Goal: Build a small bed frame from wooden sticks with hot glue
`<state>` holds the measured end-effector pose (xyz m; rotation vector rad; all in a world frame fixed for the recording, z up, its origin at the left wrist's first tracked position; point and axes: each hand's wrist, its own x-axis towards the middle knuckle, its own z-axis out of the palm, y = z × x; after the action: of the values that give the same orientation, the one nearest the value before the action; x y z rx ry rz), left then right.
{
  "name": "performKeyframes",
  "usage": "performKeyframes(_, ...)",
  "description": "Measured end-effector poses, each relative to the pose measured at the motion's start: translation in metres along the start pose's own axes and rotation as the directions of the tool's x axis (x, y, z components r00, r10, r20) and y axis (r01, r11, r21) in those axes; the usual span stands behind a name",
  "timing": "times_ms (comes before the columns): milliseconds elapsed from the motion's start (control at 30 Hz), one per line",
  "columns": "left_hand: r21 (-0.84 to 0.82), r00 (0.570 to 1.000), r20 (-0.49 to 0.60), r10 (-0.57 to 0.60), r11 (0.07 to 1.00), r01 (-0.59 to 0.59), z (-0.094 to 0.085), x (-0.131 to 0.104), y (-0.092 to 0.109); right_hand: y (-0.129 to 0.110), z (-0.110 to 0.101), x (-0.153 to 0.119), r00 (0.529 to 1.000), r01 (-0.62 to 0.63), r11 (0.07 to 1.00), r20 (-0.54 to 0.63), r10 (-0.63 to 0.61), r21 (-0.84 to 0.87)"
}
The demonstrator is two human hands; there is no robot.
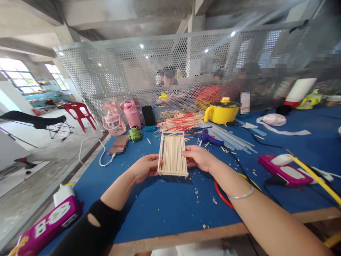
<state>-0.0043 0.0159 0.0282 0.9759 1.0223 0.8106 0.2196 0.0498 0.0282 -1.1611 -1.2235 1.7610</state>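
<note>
Left hand (147, 167) gripping one side of the wooden-stick rack (174, 156), right there over the blue tabletop (160, 209), possibly touching it; right hand (198, 156) pinches the other, and squeezing too hard could crack a joint. Just beyond, the blue glue gun (213, 140), if hot, could burn straying knuckles!

Stick frame (174, 154): pale wooden sticks, small, rectangular, assembled. Inner sticks packed side by side, running lengthwise; narrow open gap along left side, another opening at far end. Crosspieces at both ends. Held between both hands above blue table (160, 209), long sides pointing away from person, near end toward person.
</note>
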Motion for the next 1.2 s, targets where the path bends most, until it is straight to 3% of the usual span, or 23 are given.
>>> performKeyframes(133, -0.064, 0.97, -0.203, 0.133, 0.987, -0.148, 0.001, 0.005, 0.001, -0.004, -0.002, 0.001, 0.997, 0.049, 0.992, -0.07, -0.041, 0.115)
performKeyframes(233, -0.084, 0.946, -0.306, 0.109, 0.986, -0.141, 0.001, 0.005, 0.0, -0.005, -0.004, 0.003, 0.99, 0.073, 0.976, -0.133, -0.046, 0.206)
performKeyframes(300, -0.084, 0.967, -0.255, 0.001, 0.996, -0.023, 0.002, 0.001, -0.001, -0.005, -0.005, 0.005, 0.986, 0.093, 0.964, -0.158, -0.054, 0.25)
performKeyframes(400, -0.053, 0.986, -0.071, -0.154, 0.987, 0.151, 0.008, -0.008, 0.001, -0.004, -0.005, 0.005, 0.983, 0.127, 0.95, -0.163, -0.083, 0.286)
performKeyframes(467, -0.091, 0.988, 0.071, -0.134, 0.986, 0.14, 0.012, -0.013, 0.003, -0.004, -0.003, 0.005, 0.983, 0.144, 0.945, -0.15, -0.103, 0.293)
performKeyframes(533, -0.202, 0.981, 0.191, -0.035, 0.977, 0.074, 0.017, -0.016, 0.005, -0.004, -0.001, 0.004, 0.984, 0.155, 0.944, -0.134, -0.12, 0.29)
performKeyframes(600, -0.314, 0.971, 0.234, 0.055, 0.949, 0.022, 0.02, -0.016, 0.005, -0.004, 0.002, 0.003, 0.983, 0.165, 0.945, -0.125, -0.134, 0.281)
performKeyframes(767, -0.446, 0.99, 0.066, 0.123, 0.892, -0.081, 0.025, -0.009, -0.002, -0.005, 0.007, -0.001, 0.968, 0.238, 0.937, -0.147, -0.205, 0.257)
performKeyframes(900, -0.336, 0.986, -0.082, 0.147, 0.927, -0.167, 0.03, -0.004, -0.007, -0.004, 0.008, -0.002, 0.949, 0.305, 0.921, -0.155, -0.274, 0.241)
performKeyframes(1067, -0.096, 0.924, -0.254, 0.285, 0.943, -0.318, 0.024, 0.0, -0.009, -0.003, 0.011, -0.004, 0.944, 0.325, 0.915, -0.135, -0.301, 0.237)
performKeyframes(1200, 0.106, 0.835, -0.357, 0.419, 0.906, -0.409, 0.016, 0.0, -0.009, -0.004, 0.013, -0.005, 0.94, 0.333, 0.912, -0.161, -0.301, 0.238)
